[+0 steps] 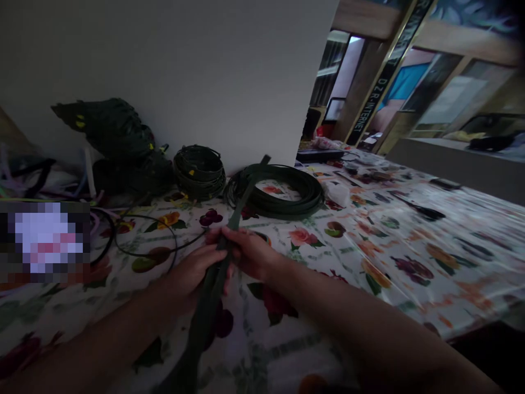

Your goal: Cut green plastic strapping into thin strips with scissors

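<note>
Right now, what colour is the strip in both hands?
The strip is dark green, clearest in the head view.

The room is dim. A big, plain grey wall (184, 65) stands behind the far edge of the table (283, 353). The table wears a white cloth with fruit and flowers on it, and it shines near the right edge. Past the wall's end, there is a dark slanting strip (371, 104) with gold sides and white letters that say "DZR-INTERNET". Something bright blue (404, 85) hangs behind it. A long grey counter (463, 167) sits beyond the table's far right side. Dark shadow fills the near right corner.
</note>
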The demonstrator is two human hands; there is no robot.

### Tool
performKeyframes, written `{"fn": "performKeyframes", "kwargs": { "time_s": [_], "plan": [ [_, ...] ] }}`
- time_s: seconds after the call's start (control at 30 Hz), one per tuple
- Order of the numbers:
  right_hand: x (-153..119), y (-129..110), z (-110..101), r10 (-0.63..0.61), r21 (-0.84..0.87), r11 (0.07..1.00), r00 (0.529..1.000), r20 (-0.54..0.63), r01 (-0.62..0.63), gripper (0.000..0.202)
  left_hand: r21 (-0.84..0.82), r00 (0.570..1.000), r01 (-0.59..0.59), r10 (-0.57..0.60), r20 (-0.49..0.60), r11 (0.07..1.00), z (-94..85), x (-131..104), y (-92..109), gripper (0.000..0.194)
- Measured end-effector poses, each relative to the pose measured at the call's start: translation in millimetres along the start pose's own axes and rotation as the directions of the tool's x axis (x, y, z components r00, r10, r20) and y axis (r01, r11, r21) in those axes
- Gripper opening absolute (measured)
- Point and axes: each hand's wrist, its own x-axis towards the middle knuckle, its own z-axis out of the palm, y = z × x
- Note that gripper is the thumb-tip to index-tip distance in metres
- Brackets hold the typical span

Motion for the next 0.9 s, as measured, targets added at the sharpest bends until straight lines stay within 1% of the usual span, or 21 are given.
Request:
{"fn": "performKeyframes", "kwargs": {
  "time_s": [0.03,0.07,0.13,0.2,0.27,0.33,0.4,0.53,0.63,0.7,0.73,0.8,0.83,0.9],
  "plan": [
    [3.0,-5.0,-0.9,-0.065,-0.02,0.998,0.995,-0.071,0.064,0.023,-0.018,1.0,0.014,-0.014,0.01,1.0,2.4,-0.9,-3.3,0.012],
    [5.7,-12.4,-2.4,-0.135,-0.043,0.991,0.98,-0.143,0.131,0.019,-0.033,0.999,0.033,-0.032,0.029,0.999,4.6,-1.7,-7.1,0.014],
    [9.3,-31.4,-6.7,-0.27,-0.107,0.962,0.931,-0.246,0.251,0.015,-0.04,0.992,0.086,-0.081,0.098,0.996,7.9,-2.7,-15.0,0.016],
    [10.5,-49.5,-12.0,-0.359,-0.156,0.932,0.889,-0.283,0.327,0.015,-0.008,0.974,0.146,-0.143,0.173,0.989,8.9,-2.3,-21.0,0.016],
    [10.3,-61.1,-16.5,-0.387,-0.199,0.918,0.886,-0.254,0.343,0.016,0.04,0.953,0.189,-0.193,0.232,0.981,7.7,-0.8,-23.9,0.019],
    [10.1,-65.0,-19.0,-0.374,-0.22,0.919,0.902,-0.214,0.329,0.019,0.088,0.936,0.218,-0.234,0.263,0.972,5.5,0.8,-24.1,0.02],
    [10.1,-64.3,-19.0,-0.361,-0.214,0.922,0.914,-0.184,0.322,0.023,0.128,0.931,0.222,-0.249,0.266,0.967,4.0,1.4,-23.1,0.02],
    [5.8,-59.4,-14.9,-0.34,-0.175,0.933,0.931,-0.132,0.315,0.024,0.207,0.945,0.187,-0.233,0.23,0.96,5.8,-0.6,-20.7,0.024],
    [-5.3,-53.5,-12.1,-0.234,-0.179,0.959,0.97,-0.061,0.22,0.02,0.212,0.964,0.146,-0.187,0.188,0.966,7.4,-0.7,-19.2,0.025],
    [-14.1,-48.8,-12.1,-0.113,-0.259,0.959,0.993,0.015,0.113,0.021,0.21,0.981,0.101,-0.132,0.139,0.972,6.4,1.2,-18.8,0.026],
    [-17.9,-46.8,-12.6,-0.05,-0.315,0.947,0.997,0.057,0.066,0.023,0.217,0.987,0.077,-0.105,0.12,0.973,5.1,2.5,-18.7,0.026],
    [-22.7,-44.4,-14.4,0.042,-0.418,0.908,0.992,0.117,0.011,0.025,0.23,0.992,0.042,-0.067,0.102,0.972,1.6,4.9,-18.5,0.026],
    [-23.5,-44.0,-15.5,0.068,-0.451,0.893,0.989,0.129,-0.002,0.026,0.229,0.993,0.038,-0.062,0.1,0.973,-0.3,5.6,-18.1,0.026],
    [-22.9,-44.1,-17.8,0.075,-0.477,0.879,0.99,0.119,-0.009,0.028,0.205,0.993,0.052,-0.072,0.093,0.977,-3.5,5.7,-16.3,0.027]
  ]
}}
